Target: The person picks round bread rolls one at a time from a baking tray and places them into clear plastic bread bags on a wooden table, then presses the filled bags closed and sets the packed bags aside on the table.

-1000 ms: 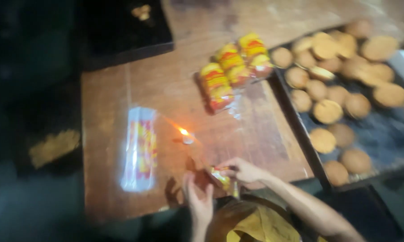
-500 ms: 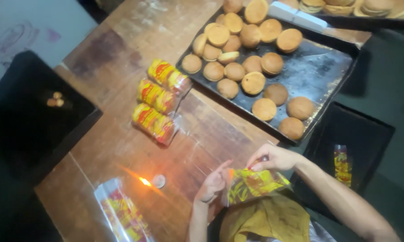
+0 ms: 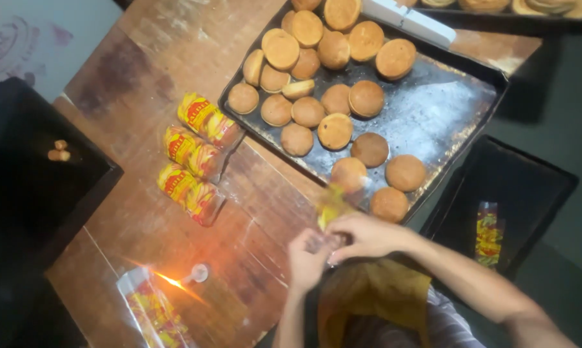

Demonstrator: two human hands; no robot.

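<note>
Both hands meet at the near edge of a wooden table (image 3: 175, 58). My left hand (image 3: 305, 259) and my right hand (image 3: 365, 235) together pinch a clear wrapper with yellow and red print (image 3: 333, 206), which is blurred; what is inside it cannot be made out. Just beyond the hands lies a dark baking tray (image 3: 445, 109) holding several round golden-brown buns (image 3: 335, 131). Three filled, printed packs (image 3: 193, 161) lie side by side to the left of the tray.
A small lit candle (image 3: 199, 273) burns at the near left, its flame (image 3: 169, 281) pointing toward a stack of empty printed bags (image 3: 154, 314). Black trays sit at the far left (image 3: 39, 187) and at the right (image 3: 516, 193), the latter holding one wrapper (image 3: 489, 233).
The view has swung and moved closer. The hands have shifted right toward the bun tray, and the wrapper now stands up between them instead of lying flat.
</note>
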